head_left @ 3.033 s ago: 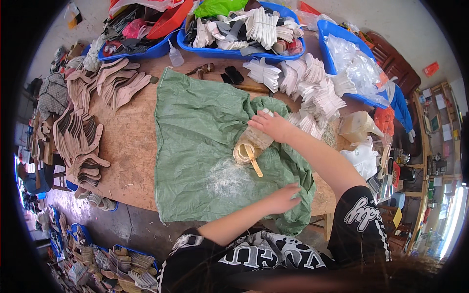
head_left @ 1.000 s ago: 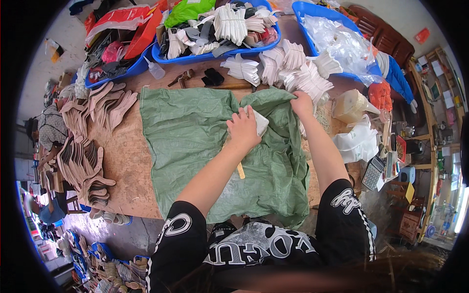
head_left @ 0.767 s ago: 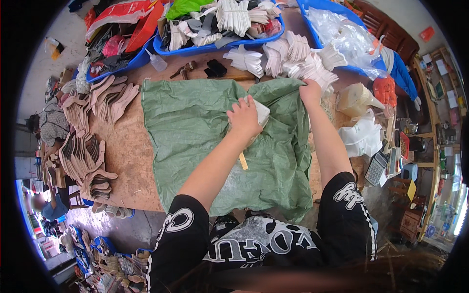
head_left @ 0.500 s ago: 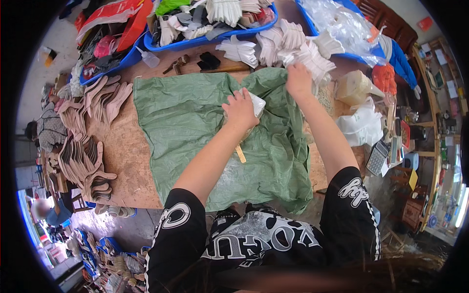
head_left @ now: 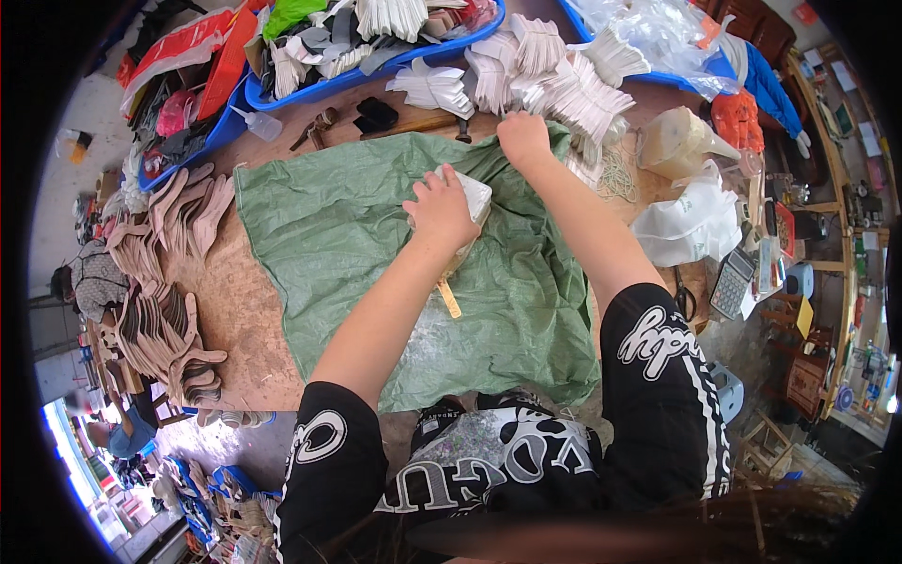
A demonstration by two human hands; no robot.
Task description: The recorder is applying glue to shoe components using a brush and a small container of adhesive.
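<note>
A green woven plastic sheet [head_left: 366, 216], wrinkled and dusted with white powder near its front, is spread over the wooden table. At its far right edge, my right hand [head_left: 523, 138] is closed with the sheet's rim pinched in its fingers. My left hand [head_left: 442, 205] lies over a white, box-like container [head_left: 476, 197] standing on the sheet, its fingers curved round the container's top. From below that container a flat yellowish stick [head_left: 450, 299] pokes out toward me; its other end is hidden.
Stacks of pinkish insole-shaped pieces [head_left: 158, 324] lie at left. Beyond the sheet are bundled white pieces [head_left: 578, 94], a hammer [head_left: 462, 130] and blue tubs [head_left: 357, 77]. At right sit a yellowish jug [head_left: 678, 141], a white bag [head_left: 691, 226] and a calculator [head_left: 732, 285].
My right hand has drawn the sheet's far right edge leftward and away from me, spreading out the bunched folds there. My left hand stays on the container.
</note>
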